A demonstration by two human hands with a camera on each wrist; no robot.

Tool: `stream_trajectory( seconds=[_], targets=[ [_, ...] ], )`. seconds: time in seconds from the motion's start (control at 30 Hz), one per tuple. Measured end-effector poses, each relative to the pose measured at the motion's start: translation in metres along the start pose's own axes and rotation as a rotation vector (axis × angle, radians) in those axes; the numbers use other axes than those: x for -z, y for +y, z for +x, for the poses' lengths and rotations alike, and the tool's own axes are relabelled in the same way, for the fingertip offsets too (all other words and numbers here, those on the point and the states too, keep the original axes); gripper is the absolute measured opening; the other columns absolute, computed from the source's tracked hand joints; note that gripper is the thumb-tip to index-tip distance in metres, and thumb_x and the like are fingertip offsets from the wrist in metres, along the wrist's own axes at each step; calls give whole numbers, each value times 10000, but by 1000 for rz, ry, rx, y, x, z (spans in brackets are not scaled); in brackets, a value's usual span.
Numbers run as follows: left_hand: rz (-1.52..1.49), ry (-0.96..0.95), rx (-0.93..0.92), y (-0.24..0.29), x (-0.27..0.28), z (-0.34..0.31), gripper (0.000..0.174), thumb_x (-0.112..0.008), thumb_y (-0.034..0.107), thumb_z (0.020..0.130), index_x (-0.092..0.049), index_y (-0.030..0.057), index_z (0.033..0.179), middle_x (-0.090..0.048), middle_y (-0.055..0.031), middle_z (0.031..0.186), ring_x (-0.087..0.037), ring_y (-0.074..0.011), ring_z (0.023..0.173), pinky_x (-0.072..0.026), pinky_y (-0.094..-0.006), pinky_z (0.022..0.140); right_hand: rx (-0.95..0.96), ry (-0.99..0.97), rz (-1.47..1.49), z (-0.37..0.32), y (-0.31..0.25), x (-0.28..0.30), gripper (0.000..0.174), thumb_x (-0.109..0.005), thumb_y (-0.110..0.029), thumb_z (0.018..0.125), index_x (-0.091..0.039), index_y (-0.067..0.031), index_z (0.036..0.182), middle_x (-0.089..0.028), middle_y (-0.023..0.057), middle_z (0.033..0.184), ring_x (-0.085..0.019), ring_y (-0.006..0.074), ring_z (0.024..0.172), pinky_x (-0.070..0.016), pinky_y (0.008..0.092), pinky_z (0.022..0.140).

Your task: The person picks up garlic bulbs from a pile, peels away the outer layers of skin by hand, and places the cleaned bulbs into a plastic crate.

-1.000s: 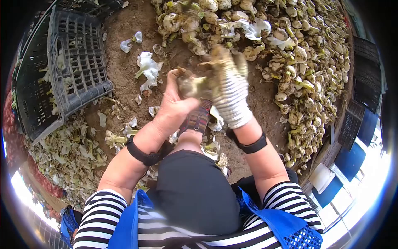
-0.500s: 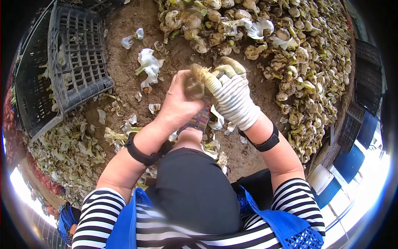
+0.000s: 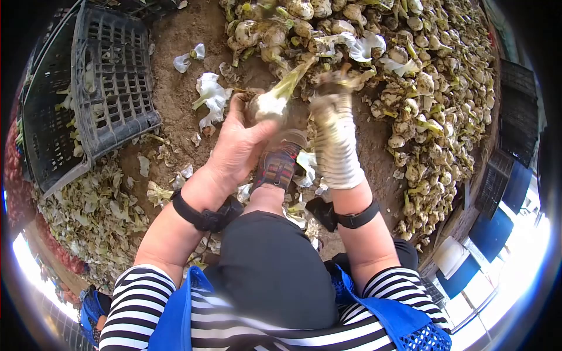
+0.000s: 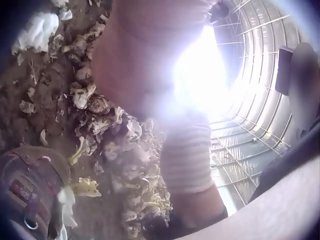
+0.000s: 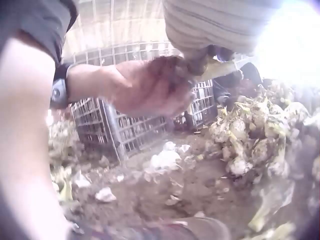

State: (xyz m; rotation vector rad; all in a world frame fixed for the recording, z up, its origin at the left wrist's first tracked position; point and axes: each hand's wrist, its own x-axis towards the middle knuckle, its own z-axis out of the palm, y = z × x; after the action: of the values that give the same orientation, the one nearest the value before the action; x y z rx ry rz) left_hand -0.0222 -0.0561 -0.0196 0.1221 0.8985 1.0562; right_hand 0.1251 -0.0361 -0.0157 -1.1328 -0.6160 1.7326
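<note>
In the head view my bare left hand [image 3: 237,143] grips a garlic bulb [image 3: 270,106], whose pale green stalk points up and to the right. My right hand [image 3: 335,131], in a striped white glove with soiled fingertips, is just right of the bulb, apart from it. Motion blurs its fingers, and I cannot tell whether they hold anything. The right wrist view has the bare left hand [image 5: 150,87] close to the glove [image 5: 220,22], with the stalk [image 5: 216,70] between them. In the left wrist view the palm hides the bulb.
A large heap of garlic [image 3: 421,111] spreads ahead and to the right. A black plastic crate [image 3: 114,76] tilts at the left, above a pile of husks and trimmings [image 3: 93,216]. White peeled skins [image 3: 211,99] lie on the dirt floor. A shoe [image 3: 278,164] is below the hands.
My gloved hand was over the bulb half a second ago and has moved right, off it. The bulb now shows whiter, its stalk in view. The left hand keeps its grip.
</note>
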Motion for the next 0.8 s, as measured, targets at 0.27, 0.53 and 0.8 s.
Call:
stream_trajectory(
  seconds=[0.27,0.53,0.8],
  targets=[
    [142,-85,-130,-11,0,-6,480,-668,161,786,-441,108,1206,-534,-50,1125,-520,-181,1044,-442,-310,891,-59,71,-45,-8,11,-10,218,-618,-113,861,-612,-14,1056,-637,15,951,-562,80,828,-457,216,748],
    [32,-22,261,4,13,5,589,-461,573,857,-444,104,1214,-526,-98,1138,-548,-236,944,-460,-366,868,194,190,-533,-5,0,-8,134,-554,-65,879,-647,3,947,-625,-18,738,-491,29,634,-425,193,556],
    [271,-128,-138,7,7,-8,813,-714,183,768,-163,100,1359,-466,-62,1160,-493,-163,1061,-420,-342,924,-59,-66,-334,-20,-18,-19,198,-616,-132,821,-643,-11,976,-664,68,809,-594,113,712,-474,261,640]
  ],
)
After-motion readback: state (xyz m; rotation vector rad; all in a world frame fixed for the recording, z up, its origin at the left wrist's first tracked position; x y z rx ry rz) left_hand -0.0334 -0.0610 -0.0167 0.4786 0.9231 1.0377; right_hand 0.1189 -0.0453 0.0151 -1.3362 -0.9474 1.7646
